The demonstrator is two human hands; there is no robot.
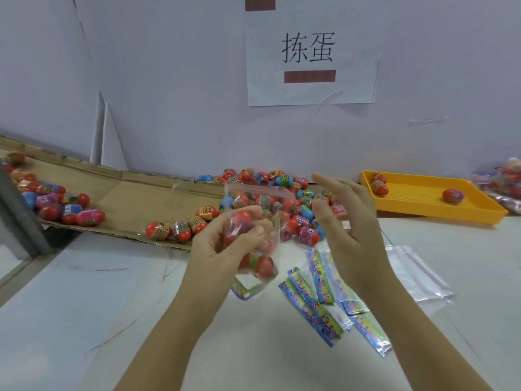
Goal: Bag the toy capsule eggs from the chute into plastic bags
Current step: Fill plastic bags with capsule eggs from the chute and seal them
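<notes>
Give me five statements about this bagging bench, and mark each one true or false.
1. The left hand grips a clear bag with eggs in it. True.
2. The yellow tray holds no eggs. False: a few eggs lie in it.
3. The right hand grips an egg. False: its fingers are spread beside the bag, with no egg in them.
4. Eggs lie on the cardboard chute. True.
5. The printed packets lie in the tray. False: they lie on the white table, in front of the hands.
</notes>
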